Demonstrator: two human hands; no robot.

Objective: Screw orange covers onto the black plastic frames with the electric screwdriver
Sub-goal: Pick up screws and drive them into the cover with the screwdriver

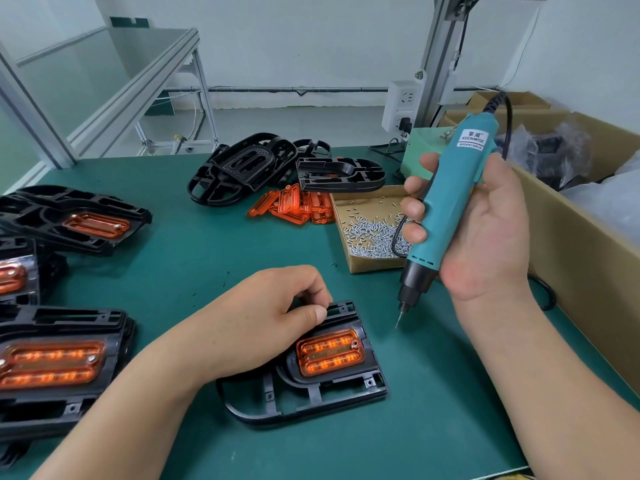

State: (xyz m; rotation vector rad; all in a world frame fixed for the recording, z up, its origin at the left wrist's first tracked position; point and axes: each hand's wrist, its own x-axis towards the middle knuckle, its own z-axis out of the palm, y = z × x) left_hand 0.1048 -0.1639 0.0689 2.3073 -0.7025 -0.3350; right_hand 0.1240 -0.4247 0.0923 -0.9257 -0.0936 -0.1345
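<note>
At bench centre: bit right of cover, not engaged

Near front of green mat, ribbed black frame lying flat, glossy translucent orange cover seated in it, long axis roughly left-right. Left hand pinching frame's far edge. Right hand clenched round teal screwdriver, tilted, bit hovering just right of cover's right screw hole. Judged: short leftward, downward move needed.

Screw box right of loose covers — bare frames behind.
</note>
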